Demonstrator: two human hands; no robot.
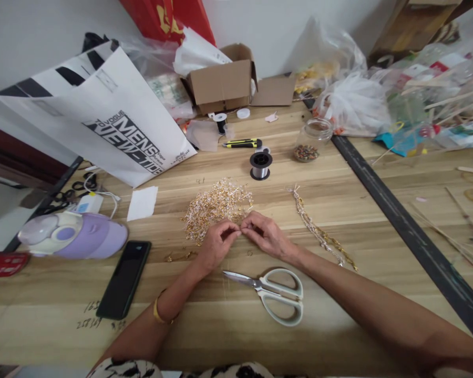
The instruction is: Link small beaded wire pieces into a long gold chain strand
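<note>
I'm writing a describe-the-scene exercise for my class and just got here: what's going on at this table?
A person is working with both hands, the left hand and right hand meeting with pinched fingertips at the near edge of a pile of small gold and clear pieces. Anything between the fingertips is too small to make out. Scissors lie on the table nearer the person. Chains lie to the right, and a spool stands beyond the pile.

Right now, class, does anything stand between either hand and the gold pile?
Nothing visible does. The left hand and right hand are right by the near edge of the pile; the scissors lie nearer the wearer, outside that gap.
</note>
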